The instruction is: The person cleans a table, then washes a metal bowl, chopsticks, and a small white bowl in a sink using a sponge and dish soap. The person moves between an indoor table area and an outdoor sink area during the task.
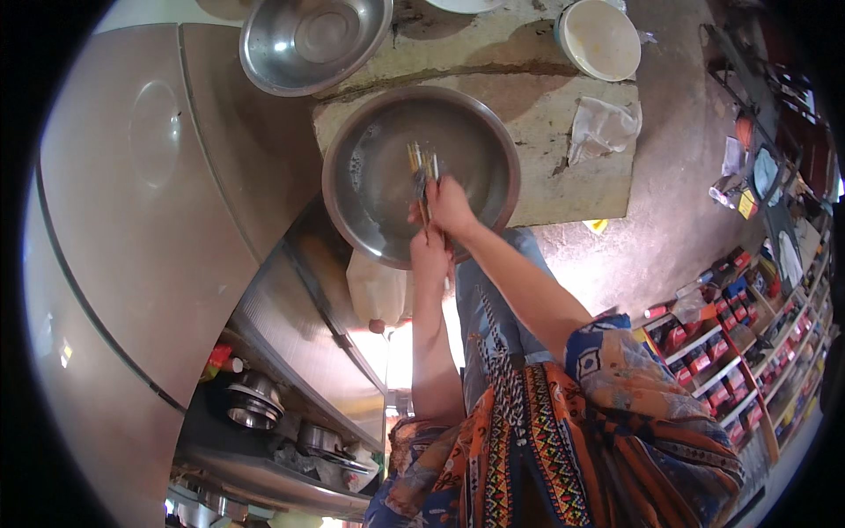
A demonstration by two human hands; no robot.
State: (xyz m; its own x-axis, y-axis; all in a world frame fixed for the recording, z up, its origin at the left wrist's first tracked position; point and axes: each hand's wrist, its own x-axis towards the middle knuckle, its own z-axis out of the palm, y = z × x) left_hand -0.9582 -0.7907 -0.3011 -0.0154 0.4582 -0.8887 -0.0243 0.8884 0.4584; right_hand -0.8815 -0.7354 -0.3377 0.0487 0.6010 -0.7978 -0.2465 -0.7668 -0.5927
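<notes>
A wide metal basin (333,189) of cloudy water, with some foam along its left side, stands in front of me. Over its near half I hold a bundle of chopsticks (423,167), pale, yellowish and dark, their far ends fanned slightly apart. My left hand (429,253) is closed round the bundle's near end by the basin's rim. Just beyond it, my right hand (451,207) wraps the bundle farther up, the two hands close together. Some of the sticks are hidden behind my fingers.
A second metal basin (264,66) sits at the far left of the worn table (528,198). A white bowl (600,40) and a crumpled white cloth (604,129) are at the right. Large smooth panels (106,220) stand left; shelves of red packages (704,361) stand right.
</notes>
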